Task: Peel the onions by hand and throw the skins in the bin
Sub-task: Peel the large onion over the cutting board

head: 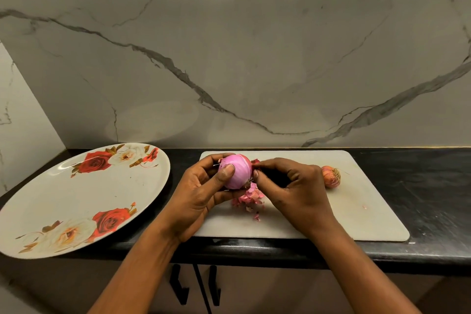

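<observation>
My left hand holds a mostly peeled pink onion above the white cutting board, thumb pressed on its front. My right hand pinches a bit of skin at the onion's right end with thumb and fingers. A small heap of pink onion skins lies on the board under the onion. A second onion, unpeeled with its dry roots showing, rests on the board to the right of my right hand. No bin is in view.
A large white plate with rose prints sits at the left on the black counter, overhanging its front edge. A marble wall stands close behind. Cabinet door handles show below the counter edge.
</observation>
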`<state>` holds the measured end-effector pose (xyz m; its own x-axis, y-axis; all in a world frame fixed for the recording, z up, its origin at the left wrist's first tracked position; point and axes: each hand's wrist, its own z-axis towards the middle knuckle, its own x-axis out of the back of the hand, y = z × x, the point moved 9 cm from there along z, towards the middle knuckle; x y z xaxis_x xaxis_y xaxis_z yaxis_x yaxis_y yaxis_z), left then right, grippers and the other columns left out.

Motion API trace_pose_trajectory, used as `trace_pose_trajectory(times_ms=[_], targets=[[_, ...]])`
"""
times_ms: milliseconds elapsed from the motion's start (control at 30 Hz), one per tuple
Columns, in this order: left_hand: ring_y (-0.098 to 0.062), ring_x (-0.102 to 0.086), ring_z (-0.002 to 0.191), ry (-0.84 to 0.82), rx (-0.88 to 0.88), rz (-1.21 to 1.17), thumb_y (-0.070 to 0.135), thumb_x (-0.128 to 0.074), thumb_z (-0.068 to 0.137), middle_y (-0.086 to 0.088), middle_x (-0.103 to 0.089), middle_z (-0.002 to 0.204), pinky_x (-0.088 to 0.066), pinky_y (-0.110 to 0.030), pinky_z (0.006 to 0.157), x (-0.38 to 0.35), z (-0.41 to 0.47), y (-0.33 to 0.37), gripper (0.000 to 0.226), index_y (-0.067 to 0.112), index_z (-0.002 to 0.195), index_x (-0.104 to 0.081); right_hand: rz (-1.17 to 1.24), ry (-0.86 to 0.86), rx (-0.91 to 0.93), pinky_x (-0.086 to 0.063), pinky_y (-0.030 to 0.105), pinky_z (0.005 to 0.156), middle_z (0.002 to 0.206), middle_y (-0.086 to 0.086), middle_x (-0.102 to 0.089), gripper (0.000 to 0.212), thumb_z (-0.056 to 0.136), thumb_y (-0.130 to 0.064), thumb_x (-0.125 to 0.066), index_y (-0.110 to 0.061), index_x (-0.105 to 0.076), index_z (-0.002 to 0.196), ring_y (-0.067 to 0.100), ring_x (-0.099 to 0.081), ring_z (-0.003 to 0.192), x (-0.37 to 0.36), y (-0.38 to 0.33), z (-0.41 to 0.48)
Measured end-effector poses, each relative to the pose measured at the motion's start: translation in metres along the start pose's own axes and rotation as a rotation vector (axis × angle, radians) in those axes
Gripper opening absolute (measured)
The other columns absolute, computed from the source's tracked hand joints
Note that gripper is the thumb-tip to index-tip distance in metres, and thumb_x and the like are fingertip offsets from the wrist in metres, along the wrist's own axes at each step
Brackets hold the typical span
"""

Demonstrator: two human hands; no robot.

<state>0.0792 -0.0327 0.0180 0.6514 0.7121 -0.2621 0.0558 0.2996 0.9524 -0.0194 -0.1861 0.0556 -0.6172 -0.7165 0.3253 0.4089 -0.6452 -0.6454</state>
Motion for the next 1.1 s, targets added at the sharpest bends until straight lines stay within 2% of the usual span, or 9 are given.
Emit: trace_pose_trajectory(times_ms=[100, 200, 300, 467, 600, 733, 833, 967, 1100], targets=[[-0.038, -0.071, 0.118, -0.003, 0.006, -0.006, 0.022, -0.065, 0.096, -0.020, -0.069, 0.130, -0.063, -0.041, 0.090, 0.000, 0.001, -0.001, 0.041, 0.006, 0.134, -0.063, 0.113, -0.088, -0.076, -0.063, 0.027, 0.089, 0.114, -0.006, -0.079, 0.037, 0.091, -0.008, -0.079, -0.015, -0.076, 0.127, 0.003, -0.076, 0.102, -0.007, 0.005, 0.000], [-0.039, -0.069, 0.121, -0.005, 0.006, 0.019, 0.023, -0.067, 0.095, -0.019, -0.069, 0.130, -0.063, -0.044, 0.092, 0.001, 0.001, -0.002, 0.043, 0.008, 0.135, -0.064, 0.121, -0.144, -0.113, -0.062, 0.026, 0.092, 0.124, -0.004, -0.076, 0.052, 0.090, -0.011, -0.079, -0.017, -0.067, 0.140, 0.000, -0.074, 0.107, -0.012, 0.006, -0.001], [-0.039, -0.070, 0.118, -0.008, 0.003, 0.038, 0.022, -0.068, 0.094, -0.020, -0.070, 0.128, -0.065, -0.041, 0.087, 0.000, 0.000, -0.002, 0.042, 0.006, 0.133, -0.064, 0.084, -0.151, -0.082, -0.062, 0.025, 0.091, 0.119, -0.011, -0.077, 0.049, 0.089, -0.012, -0.078, -0.021, -0.069, 0.136, 0.000, -0.075, 0.103, -0.011, 0.000, 0.001], [-0.036, -0.074, 0.110, -0.022, -0.004, 0.068, 0.018, -0.069, 0.089, -0.016, -0.074, 0.122, -0.065, -0.037, 0.080, -0.005, -0.003, 0.002, 0.042, 0.006, 0.129, -0.066, 0.024, -0.151, 0.007, -0.061, 0.017, 0.080, 0.098, -0.039, -0.070, 0.042, 0.087, -0.025, -0.072, -0.035, -0.067, 0.128, -0.001, -0.075, 0.092, -0.010, -0.016, -0.001], [-0.039, -0.075, 0.106, -0.047, -0.006, 0.102, 0.017, -0.069, 0.090, -0.017, -0.074, 0.122, -0.065, -0.039, 0.080, -0.009, -0.005, 0.001, 0.042, 0.005, 0.131, -0.066, -0.132, -0.017, 0.016, -0.062, 0.031, 0.071, 0.092, -0.012, -0.080, 0.027, 0.087, -0.010, -0.071, -0.019, -0.083, 0.109, 0.005, -0.074, 0.078, -0.001, -0.002, -0.001], [-0.039, -0.073, 0.112, -0.051, -0.003, 0.070, 0.018, -0.067, 0.092, -0.017, -0.072, 0.126, -0.065, -0.037, 0.082, -0.008, -0.004, 0.002, 0.043, 0.006, 0.133, -0.065, -0.015, 0.013, -0.043, -0.063, 0.026, 0.077, 0.093, -0.013, -0.081, 0.028, 0.086, 0.000, -0.072, -0.017, -0.085, 0.105, 0.001, -0.076, 0.083, 0.003, 0.005, 0.001], [-0.040, -0.070, 0.118, -0.060, 0.000, 0.040, 0.018, -0.063, 0.097, -0.019, -0.070, 0.130, -0.064, -0.040, 0.088, -0.005, -0.001, 0.001, 0.040, 0.006, 0.136, -0.064, 0.071, 0.007, -0.095, -0.066, 0.031, 0.079, 0.096, -0.012, -0.081, 0.033, 0.089, 0.004, -0.069, -0.019, -0.083, 0.109, 0.003, -0.078, 0.085, 0.002, 0.010, 0.001], [-0.042, -0.068, 0.120, -0.042, 0.004, 0.028, 0.021, -0.061, 0.100, -0.023, -0.069, 0.130, -0.063, -0.045, 0.093, -0.002, 0.001, -0.001, 0.039, 0.004, 0.135, -0.064, 0.127, -0.067, -0.113, -0.066, 0.036, 0.084, 0.113, -0.007, -0.080, 0.027, 0.097, -0.012, -0.073, -0.018, -0.078, 0.123, 0.006, -0.077, 0.101, -0.006, 0.012, 0.000], [-0.040, -0.069, 0.121, -0.021, 0.014, 0.027, 0.021, -0.059, 0.103, -0.021, -0.070, 0.131, -0.062, -0.044, 0.095, 0.001, 0.002, -0.003, 0.038, 0.004, 0.137, -0.062, 0.133, -0.084, -0.071, -0.063, 0.026, 0.087, 0.114, -0.009, -0.079, 0.038, 0.088, -0.028, -0.083, -0.017, -0.077, 0.124, 0.002, -0.076, 0.103, -0.005, 0.002, 0.000]])
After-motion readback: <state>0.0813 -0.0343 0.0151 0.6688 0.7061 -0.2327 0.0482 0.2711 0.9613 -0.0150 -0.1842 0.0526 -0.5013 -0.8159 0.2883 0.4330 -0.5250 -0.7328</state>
